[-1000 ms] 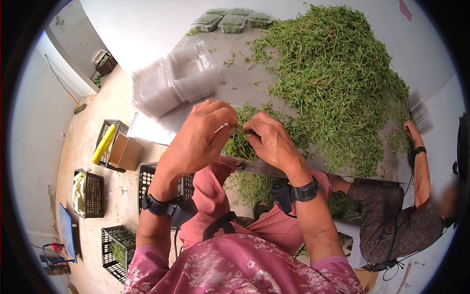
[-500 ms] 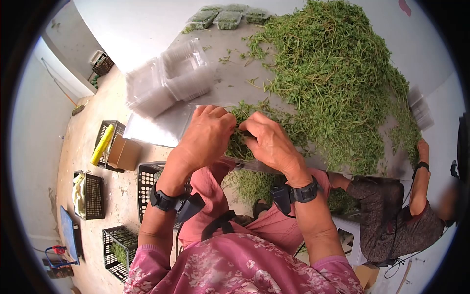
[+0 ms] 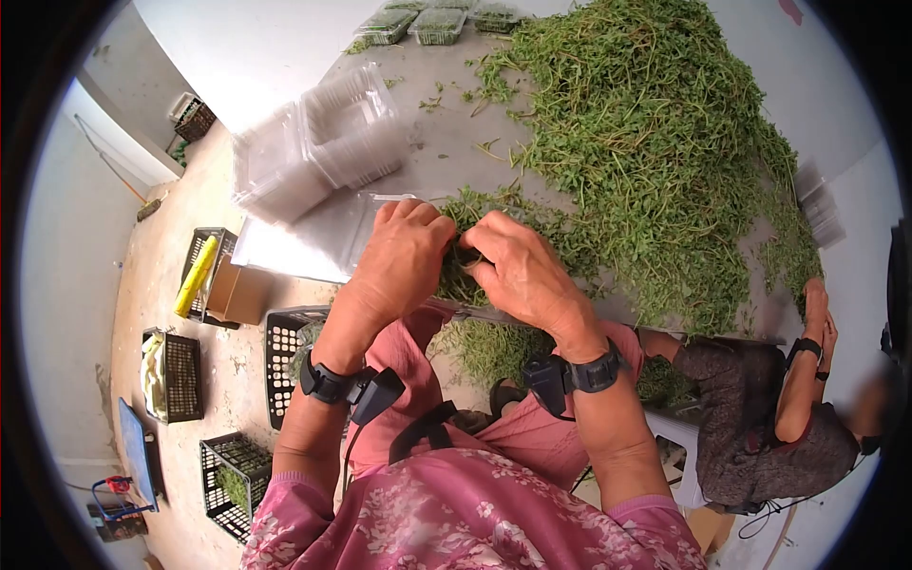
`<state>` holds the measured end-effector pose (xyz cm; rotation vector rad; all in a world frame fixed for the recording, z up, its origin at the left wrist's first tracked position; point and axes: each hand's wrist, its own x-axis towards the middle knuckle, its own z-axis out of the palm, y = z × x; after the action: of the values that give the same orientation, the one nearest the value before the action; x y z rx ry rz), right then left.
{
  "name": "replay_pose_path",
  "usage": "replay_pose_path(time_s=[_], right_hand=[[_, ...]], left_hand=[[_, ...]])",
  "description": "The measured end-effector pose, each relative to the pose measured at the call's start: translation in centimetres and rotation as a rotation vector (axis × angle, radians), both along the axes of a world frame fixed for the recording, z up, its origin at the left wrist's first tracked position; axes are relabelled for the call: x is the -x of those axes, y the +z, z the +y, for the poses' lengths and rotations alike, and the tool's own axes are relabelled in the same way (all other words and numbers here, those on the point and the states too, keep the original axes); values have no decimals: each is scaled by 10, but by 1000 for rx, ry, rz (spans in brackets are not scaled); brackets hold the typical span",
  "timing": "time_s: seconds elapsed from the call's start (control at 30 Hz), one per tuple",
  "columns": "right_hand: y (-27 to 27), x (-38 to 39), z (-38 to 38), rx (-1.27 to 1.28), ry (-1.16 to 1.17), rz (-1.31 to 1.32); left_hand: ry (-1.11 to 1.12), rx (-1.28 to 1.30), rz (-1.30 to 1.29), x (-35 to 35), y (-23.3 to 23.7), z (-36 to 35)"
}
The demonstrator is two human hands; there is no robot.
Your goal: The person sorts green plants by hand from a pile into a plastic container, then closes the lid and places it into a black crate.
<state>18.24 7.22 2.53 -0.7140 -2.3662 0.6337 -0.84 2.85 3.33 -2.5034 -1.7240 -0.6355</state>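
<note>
My left hand (image 3: 404, 255) and my right hand (image 3: 521, 271) meet at the near edge of the table, with curled fingers. Both are closed on leafy green sprigs (image 3: 451, 280) between them; the left fingertips are hidden from view. An open clear plastic box (image 3: 356, 233) lies beside my left hand, its far part partly under the hand. Beyond my right hand a large heap of leafy greens (image 3: 646, 171) spreads over the grey table (image 3: 446, 128).
Stacked clear boxes (image 3: 318, 138) stand at the left table edge; filled boxes (image 3: 439, 27) sit at the back. A co-worker (image 3: 784, 418) sits at the right. Black crates (image 3: 236, 484), a cardboard box (image 3: 236, 290) and a blue trolley (image 3: 138, 451) are on the floor.
My hands have shifted very slightly and remain at the greens. The co-worker's hands at the right have come together near the table edge.
</note>
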Motion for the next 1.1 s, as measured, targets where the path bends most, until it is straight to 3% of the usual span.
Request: replay_pose_path(time_s=[0.53, 0.73, 1.1], right_hand=[[-2, 4, -1, -5, -18, 25], [1, 3, 0, 15, 21, 81], [8, 1, 6, -43, -169, 289]], left_hand=[[-41, -297, -15, -10, 13, 10], [-73, -185, 17, -9, 14, 18], [90, -329, -216, 16, 2, 4]])
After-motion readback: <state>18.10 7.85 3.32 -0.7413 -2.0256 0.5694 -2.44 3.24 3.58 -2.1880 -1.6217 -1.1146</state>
